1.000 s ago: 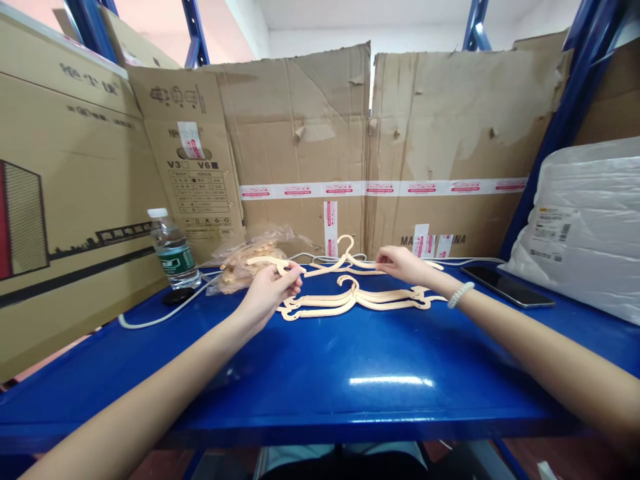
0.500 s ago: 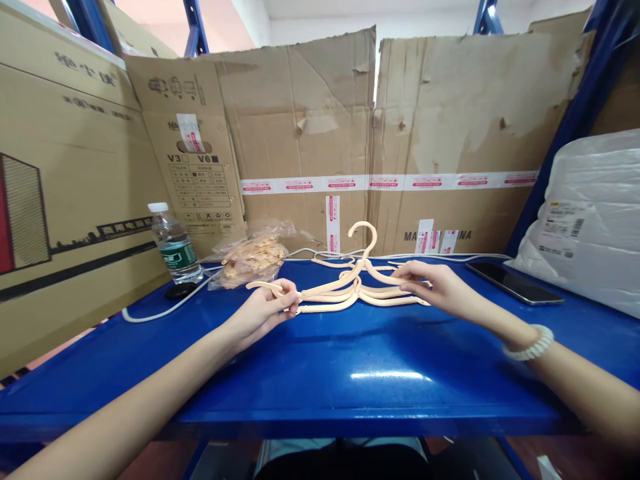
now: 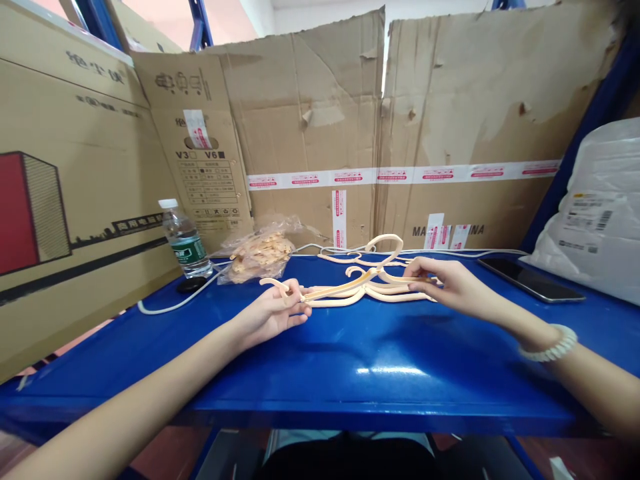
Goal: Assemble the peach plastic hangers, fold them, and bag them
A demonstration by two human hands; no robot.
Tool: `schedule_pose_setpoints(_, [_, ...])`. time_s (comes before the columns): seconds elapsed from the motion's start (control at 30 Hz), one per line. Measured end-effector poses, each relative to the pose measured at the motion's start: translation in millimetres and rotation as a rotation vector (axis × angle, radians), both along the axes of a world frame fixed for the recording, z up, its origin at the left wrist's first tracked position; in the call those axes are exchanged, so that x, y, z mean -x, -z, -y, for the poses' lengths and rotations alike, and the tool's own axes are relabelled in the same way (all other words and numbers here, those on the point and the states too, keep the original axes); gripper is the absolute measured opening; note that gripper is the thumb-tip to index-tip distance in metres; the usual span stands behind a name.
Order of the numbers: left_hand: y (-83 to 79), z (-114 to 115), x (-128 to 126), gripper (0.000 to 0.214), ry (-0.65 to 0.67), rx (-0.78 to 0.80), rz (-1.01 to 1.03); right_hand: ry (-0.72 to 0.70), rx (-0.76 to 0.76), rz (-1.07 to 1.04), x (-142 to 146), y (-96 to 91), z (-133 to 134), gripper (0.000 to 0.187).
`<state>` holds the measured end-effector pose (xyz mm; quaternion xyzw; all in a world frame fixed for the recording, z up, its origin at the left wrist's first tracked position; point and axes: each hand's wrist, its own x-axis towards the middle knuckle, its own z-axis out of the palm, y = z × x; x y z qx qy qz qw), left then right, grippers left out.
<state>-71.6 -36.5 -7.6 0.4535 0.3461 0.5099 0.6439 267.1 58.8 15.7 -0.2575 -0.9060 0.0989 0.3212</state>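
A cream plastic clothes hanger (image 3: 340, 289) is held tilted above the blue table, its hook raised toward the cardboard. My left hand (image 3: 273, 308) pinches its left end, where a short curved arm sticks out past the fingers. The fingers of my right hand (image 3: 440, 283) close on the hanger's right arm and partly hide it. Under and behind it, more cream hangers (image 3: 400, 297) lie on the table. Farther back, another hanger (image 3: 345, 259) lies near a white cable.
A clear bag (image 3: 263, 257) of cream plastic pieces lies at the back left beside a water bottle (image 3: 186, 243). A phone (image 3: 530, 279) rests at right, near a white wrapped package (image 3: 590, 213). Cardboard sheets (image 3: 310, 133) wall the back of the blue table (image 3: 320, 373).
The held hanger has tipped over, so its hook, upright before, now leans lower and to the right. Both hands keep their grip. The whole view has shifted slightly.
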Motion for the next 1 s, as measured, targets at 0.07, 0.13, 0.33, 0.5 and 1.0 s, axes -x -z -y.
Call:
schedule_pose_setpoints(0.07, [0.6, 0.9, 0.1, 0.029, 0.012, -0.004, 0.010, -0.001, 0.001, -0.003, 0.9, -0.1, 0.7, 0.017])
schedule_pose_setpoints(0.13, [1.3, 1.3, 0.1, 0.029, 0.008, 0.007, 0.021, -0.001, 0.000, -0.006, 1.6, -0.4, 1.4, 0.019])
schedule_pose_setpoints(0.33, [2.6, -0.3, -1.3, 0.031, -0.036, 0.052, 0.038, 0.000, -0.048, -0.005, 1.6, 0.6, 3.2, 0.013])
schedule_pose_setpoints(0.5, [5.4, -2.0, -2.2, 0.029, -0.050, 0.015, 0.015, -0.003, -0.079, 0.007, 3.5, 2.2, 5.9, 0.014])
schedule_pose_setpoints(1.0, [6.7, -3.9, -1.6, 0.028, -0.234, -0.023, -0.036, -0.017, -0.091, 0.011, 5.4, 3.3, 7.5, 0.011])
